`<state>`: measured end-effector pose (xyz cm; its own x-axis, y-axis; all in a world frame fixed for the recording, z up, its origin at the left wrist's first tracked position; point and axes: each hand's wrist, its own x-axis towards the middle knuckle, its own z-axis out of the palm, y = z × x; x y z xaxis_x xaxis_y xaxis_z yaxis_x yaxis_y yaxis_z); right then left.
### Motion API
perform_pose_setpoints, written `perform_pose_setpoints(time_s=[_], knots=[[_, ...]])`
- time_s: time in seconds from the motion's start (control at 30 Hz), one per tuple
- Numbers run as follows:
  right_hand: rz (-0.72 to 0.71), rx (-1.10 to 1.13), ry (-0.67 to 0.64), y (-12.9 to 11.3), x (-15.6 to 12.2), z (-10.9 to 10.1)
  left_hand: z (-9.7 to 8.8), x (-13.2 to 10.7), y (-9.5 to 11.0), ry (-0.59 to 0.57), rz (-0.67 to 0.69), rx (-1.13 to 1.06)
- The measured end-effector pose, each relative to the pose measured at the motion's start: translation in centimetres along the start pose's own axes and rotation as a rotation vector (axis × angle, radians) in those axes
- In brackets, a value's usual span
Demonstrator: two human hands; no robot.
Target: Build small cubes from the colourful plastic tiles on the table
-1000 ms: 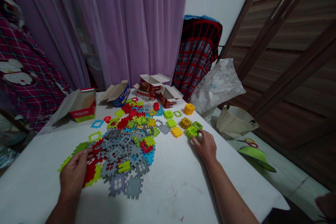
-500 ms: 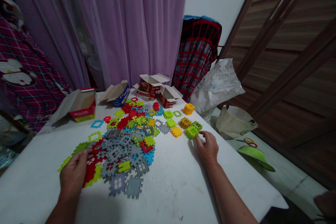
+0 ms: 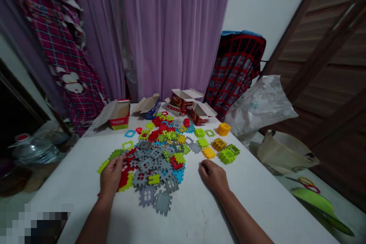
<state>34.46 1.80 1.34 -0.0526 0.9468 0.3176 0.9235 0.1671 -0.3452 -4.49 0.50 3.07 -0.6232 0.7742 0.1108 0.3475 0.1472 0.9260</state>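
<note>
1. Left hand (image 3: 111,175) is down on the left edge of the pile, fingers curled over some red tiles (image 3: 124,180). Can't tell if it's gripping one or just resting there.
2. Right hand (image 3: 214,177) is empty and relaxed, fingers loosely curled, sitting on the white surface (image 3: 257,202) just below a flat yellow tile (image 3: 209,153).
3. The big pile of plastic tiles (image 3: 151,160) sits between the hands, mostly gray, red, green and blue, and spreads back toward the boxes.
4. Off to the right of the pile are a few built cubes: green (image 3: 227,156), mustard (image 3: 219,144) and yellow (image 3: 223,129).
5. Along the far edge are open cardboard boxes (image 3: 183,101), with a purple curtain (image 3: 171,34) behind them and a plastic bag (image 3: 260,106) to the right.
</note>
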Motion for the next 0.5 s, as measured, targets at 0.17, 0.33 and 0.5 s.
perform_pose_setpoints(time_s=[0.17,0.33,0.5], knots=[[-0.068,0.103,0.042,-0.2,0.8,1.4,0.0,-0.2,0.2,-0.003,0.006,-0.041],[-0.065,0.159,0.11,-1.2,2.4,2.5,0.2,-0.3,-0.2,-0.003,-0.005,-0.08],[-0.134,0.212,0.068,-6.3,8.2,3.0,0.1,-0.4,-0.2,0.005,-0.029,-0.124]])
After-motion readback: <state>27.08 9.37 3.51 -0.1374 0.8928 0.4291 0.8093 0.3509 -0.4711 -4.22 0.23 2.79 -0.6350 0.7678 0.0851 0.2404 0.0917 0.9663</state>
